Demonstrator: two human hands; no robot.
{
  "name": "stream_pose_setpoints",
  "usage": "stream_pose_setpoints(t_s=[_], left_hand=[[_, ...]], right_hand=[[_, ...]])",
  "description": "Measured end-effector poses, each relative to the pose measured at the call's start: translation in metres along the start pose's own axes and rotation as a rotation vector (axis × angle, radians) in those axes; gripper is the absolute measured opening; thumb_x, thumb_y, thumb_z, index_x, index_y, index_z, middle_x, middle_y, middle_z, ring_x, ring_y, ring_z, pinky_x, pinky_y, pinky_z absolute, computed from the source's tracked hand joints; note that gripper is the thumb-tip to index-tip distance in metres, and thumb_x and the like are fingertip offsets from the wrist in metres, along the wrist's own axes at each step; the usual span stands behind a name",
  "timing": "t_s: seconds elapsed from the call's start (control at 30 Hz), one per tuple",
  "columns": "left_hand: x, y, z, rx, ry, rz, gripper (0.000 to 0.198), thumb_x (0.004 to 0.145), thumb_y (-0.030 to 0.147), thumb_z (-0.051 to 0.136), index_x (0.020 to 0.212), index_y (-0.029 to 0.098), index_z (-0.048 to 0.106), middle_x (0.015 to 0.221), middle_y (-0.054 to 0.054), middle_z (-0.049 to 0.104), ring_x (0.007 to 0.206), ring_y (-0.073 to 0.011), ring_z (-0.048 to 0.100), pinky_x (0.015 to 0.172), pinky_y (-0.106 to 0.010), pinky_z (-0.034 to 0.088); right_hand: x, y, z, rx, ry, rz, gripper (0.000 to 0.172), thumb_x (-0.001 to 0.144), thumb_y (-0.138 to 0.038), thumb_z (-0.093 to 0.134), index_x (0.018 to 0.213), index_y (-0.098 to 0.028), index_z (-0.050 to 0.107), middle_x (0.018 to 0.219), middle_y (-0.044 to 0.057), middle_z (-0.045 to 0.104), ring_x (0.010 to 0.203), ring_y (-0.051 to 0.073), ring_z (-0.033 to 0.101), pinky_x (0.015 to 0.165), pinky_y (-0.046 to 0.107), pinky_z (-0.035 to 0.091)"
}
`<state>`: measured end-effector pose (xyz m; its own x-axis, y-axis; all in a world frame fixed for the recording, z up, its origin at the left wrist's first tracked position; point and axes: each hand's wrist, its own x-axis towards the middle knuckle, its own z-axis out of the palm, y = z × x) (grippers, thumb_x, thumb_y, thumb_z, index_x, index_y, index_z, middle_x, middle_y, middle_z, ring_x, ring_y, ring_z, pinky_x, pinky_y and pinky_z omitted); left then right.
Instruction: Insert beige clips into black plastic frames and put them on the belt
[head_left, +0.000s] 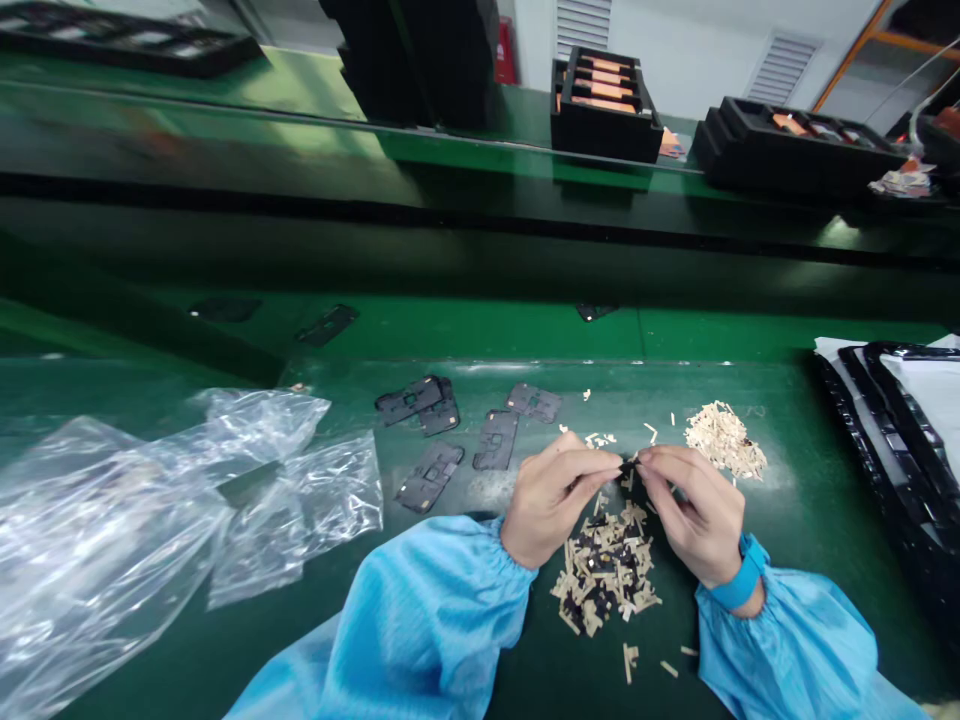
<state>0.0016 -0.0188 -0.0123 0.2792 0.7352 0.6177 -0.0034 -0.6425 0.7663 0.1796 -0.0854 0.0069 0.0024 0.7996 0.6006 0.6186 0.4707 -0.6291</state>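
My left hand [551, 495] and my right hand [694, 510] meet over the green bench, fingers pinched together on one tiny dark piece [627, 466] between them. Directly below the hands lies a heap of small tan strips with black bits [606, 570]. A second heap of pale tan strips [724, 440] sits just beyond my right hand. Several flat black plates [495, 440] lie on the bench to the left of my left hand. Both arms wear light blue sleeves, and a blue band circles my right wrist.
Crumpled clear plastic bags [172, 500] cover the left of the bench. Black trays [900, 430] stack at the right edge. On the raised shelf behind stand black trays with orange parts [606, 95] and more trays [795, 140].
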Motion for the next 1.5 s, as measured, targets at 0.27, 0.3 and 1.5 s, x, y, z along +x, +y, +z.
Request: stream_pose_setpoints(t_s=[0.27, 0.3, 1.5], left_hand=[[-0.002, -0.004, 0.005, -0.283, -0.001, -0.434, 0.015, 0.092, 0.031, 0.071, 0.1, 0.018, 0.071, 0.091, -0.004, 0.074, 0.06, -0.0118, 0.072, 0.057, -0.02, 0.06], [-0.002, -0.004, 0.006, -0.322, 0.006, -0.498, 0.019, 0.09, 0.034, 0.073, 0.1, 0.018, 0.07, 0.09, -0.003, 0.073, 0.059, -0.012, 0.073, 0.056, -0.02, 0.061], [0.01, -0.003, 0.006, -0.392, -0.073, -0.717, 0.046, 0.099, 0.046, 0.053, 0.131, 0.013, 0.062, 0.069, 0.0, 0.069, 0.055, -0.012, 0.067, 0.054, -0.022, 0.058]], right_hand=[[0.0, 0.003, 0.004, 0.053, -0.009, 0.165, 0.034, 0.094, -0.01, 0.067, 0.124, -0.025, 0.069, 0.093, 0.004, 0.073, 0.08, 0.017, 0.071, 0.072, 0.029, 0.06], [-0.001, 0.004, 0.005, 0.082, 0.018, 0.221, 0.033, 0.094, -0.013, 0.068, 0.125, -0.025, 0.067, 0.091, 0.003, 0.072, 0.077, 0.016, 0.07, 0.071, 0.029, 0.06], [0.032, 0.013, -0.026, 0.602, -0.212, 0.898, 0.027, 0.092, -0.045, 0.067, 0.085, -0.021, 0.058, 0.064, -0.003, 0.066, 0.045, 0.008, 0.049, 0.044, 0.021, 0.036]])
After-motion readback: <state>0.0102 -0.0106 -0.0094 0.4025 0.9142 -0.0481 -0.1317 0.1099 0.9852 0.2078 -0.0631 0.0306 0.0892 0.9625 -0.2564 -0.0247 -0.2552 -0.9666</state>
